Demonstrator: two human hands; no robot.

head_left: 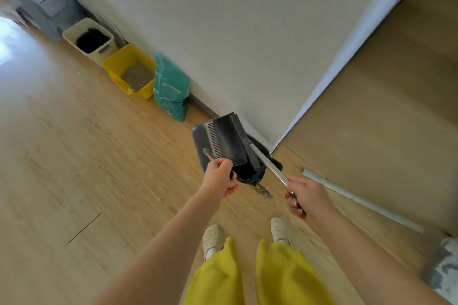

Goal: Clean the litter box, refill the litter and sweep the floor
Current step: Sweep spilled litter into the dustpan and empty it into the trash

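bare forearms, no sleeves in view, left hand point(219, 177) and right hand point(306, 197) ungloved, loose yellow trousers point(280, 277), cream woven slip-on shoes point(212, 238), white socks

The dustpan point(223, 142) is held up at 12 o'clock from the feet point(213, 238), close to the wall corner point(271, 151). The broom point(260, 163) is set just at its 3 o'clock side, with the handle running back toward 4 o'clock. A patch of litter dust point(264, 192) is seen on the floor point(86, 156) between broom and feet. Along the wall point(223, 32), toward 10 o'clock, a litter bag point(169, 89) is propped, then the litter box point(131, 72), then a bin point(89, 41) farther on. A loose strip point(359, 202) lies on the floor at 2 o'clock.
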